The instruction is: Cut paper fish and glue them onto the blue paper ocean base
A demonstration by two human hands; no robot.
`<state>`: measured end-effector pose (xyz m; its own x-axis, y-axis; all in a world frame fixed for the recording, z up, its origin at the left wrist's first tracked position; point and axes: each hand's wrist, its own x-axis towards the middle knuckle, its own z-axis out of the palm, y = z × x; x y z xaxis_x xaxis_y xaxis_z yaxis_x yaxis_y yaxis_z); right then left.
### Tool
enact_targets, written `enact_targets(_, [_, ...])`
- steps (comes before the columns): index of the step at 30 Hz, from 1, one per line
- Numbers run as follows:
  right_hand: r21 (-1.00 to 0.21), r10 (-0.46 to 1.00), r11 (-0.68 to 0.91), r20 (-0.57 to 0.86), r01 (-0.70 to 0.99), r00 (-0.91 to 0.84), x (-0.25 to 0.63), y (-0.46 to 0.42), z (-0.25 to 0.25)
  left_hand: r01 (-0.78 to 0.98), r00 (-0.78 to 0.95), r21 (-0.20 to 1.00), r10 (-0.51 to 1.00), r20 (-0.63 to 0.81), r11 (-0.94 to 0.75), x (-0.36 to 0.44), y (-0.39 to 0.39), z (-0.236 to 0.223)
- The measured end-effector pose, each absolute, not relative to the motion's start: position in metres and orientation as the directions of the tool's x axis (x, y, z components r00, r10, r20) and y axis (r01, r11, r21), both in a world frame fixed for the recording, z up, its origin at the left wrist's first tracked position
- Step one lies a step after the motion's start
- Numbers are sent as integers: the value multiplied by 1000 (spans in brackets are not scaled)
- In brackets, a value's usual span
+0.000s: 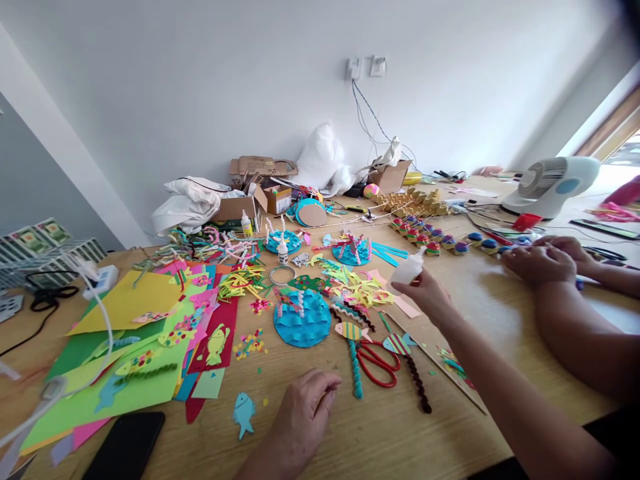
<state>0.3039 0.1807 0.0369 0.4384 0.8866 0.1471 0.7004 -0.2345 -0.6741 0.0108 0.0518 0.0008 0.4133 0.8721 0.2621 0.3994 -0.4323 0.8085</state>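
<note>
My right hand [425, 290] grips a white squeeze glue bottle [409, 268], held tilted above the table with its nozzle up to the right. My left hand [309, 408] rests low near the front edge, fingers curled against the thumb; whatever may be between them is hidden. To its left lies a blue paper fish [243, 415]. Ahead is a round blue base [302, 327] with wavy paper strips and twisted pipe-cleaner pieces standing on it. Between my hands lie red-handled scissors [379, 364], a yellow striped fish [351, 331], a red striped fish [397, 344] and twisted pipe cleaners [419, 383].
Coloured paper sheets [150, 313] and a black phone [125, 445] cover the left. A thin wooden stick [450, 377] lies at right. Another person's hands [543, 261] work beside painted egg-carton cups [433, 235]. A white fan [555, 185] and cardboard boxes [235, 212] stand behind.
</note>
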Motion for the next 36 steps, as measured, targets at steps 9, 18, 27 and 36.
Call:
enact_targets(9, [-599, 819, -367, 154, 712, 553, 361, 202, -13, 441, 393, 741, 851, 348, -506, 4, 54, -14])
enact_targets(18, [-637, 816, -352, 149, 686, 558, 361, 201, -30, 462, 406, 723, 847, 343, -514, 4, 51, -13])
enact_targets(27, [-634, 823, -288, 219, 718, 524, 351, 196, -16, 477, 406, 715, 850, 337, -511, -2, 47, -11])
enact_targets(36, [-573, 908, -271, 115, 774, 403, 322, 179, -26, 517, 395, 704, 865, 310, -488, -5, 49, -8])
